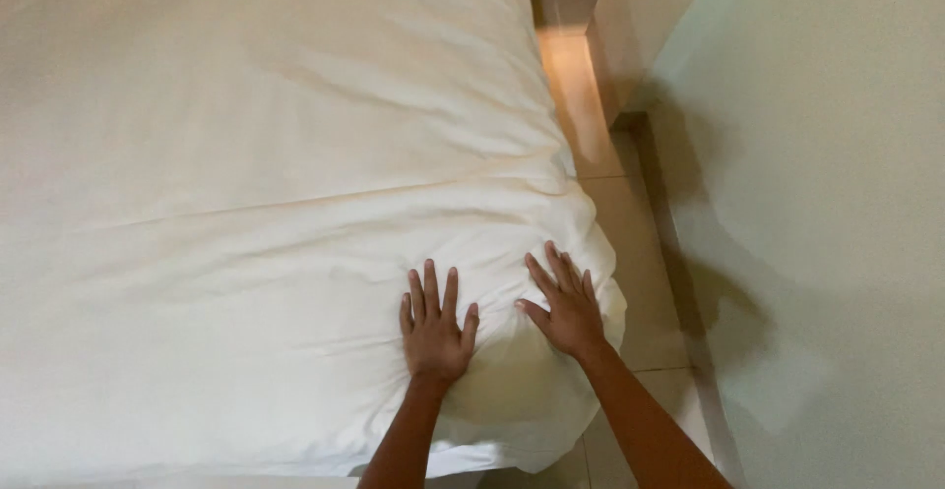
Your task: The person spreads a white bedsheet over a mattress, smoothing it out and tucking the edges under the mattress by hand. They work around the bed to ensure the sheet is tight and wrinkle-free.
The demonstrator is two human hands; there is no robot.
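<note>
A bed covered by a white duvet (246,154) fills most of the head view. Both of my hands lie flat on its near right corner, fingers spread and pointing away from me. My left hand (435,324) presses the cloth a little in from the edge. My right hand (563,302) rests beside it, close to the rounded corner where the duvet drops toward the floor. Neither hand grips anything. Soft creases run across the cloth around the hands.
A narrow strip of tiled floor (630,243) runs between the bed's right side and a pale green wall (837,204). A wall corner or cabinet (630,27) stands at the far end of the strip.
</note>
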